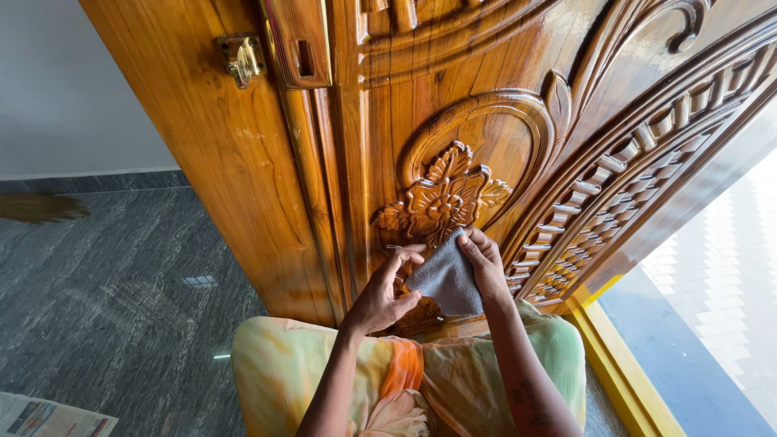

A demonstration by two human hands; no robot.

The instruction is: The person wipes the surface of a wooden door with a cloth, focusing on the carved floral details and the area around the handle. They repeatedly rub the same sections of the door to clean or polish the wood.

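You are crouched before a large carved wooden door [486, 121] that fills the top and right of the frame, looking down over your knees, which are draped in pale yellow-green and orange fabric [405, 380] at the bottom centre. Both hands meet just below the middle of the frame, in front of a carved flower [443, 197] set in an arched panel.

Your right hand [486, 267] is closed around the top edge of a small grey cloth [447, 282], thumb and fingers pinching it so it hangs flat against the wood just under the flower. Your left hand [382, 293] is half open: the fingers curl loosely, fingertips touching the cloth's left edge and the carving beside it, without gripping anything fully.

To work this spot well, it seems best to wrap the cloth snugly over one or two fingertips so it reaches into the grooves between the petals, and to steady yourself against the door with the other hand.

At the upper left, a brass latch [241, 58] sits on the door's edge. Grey stone floor [105, 275] spreads across the left, with a folded newspaper [48, 417] in the bottom left corner. A yellow door frame [619, 372] runs along the lower right.
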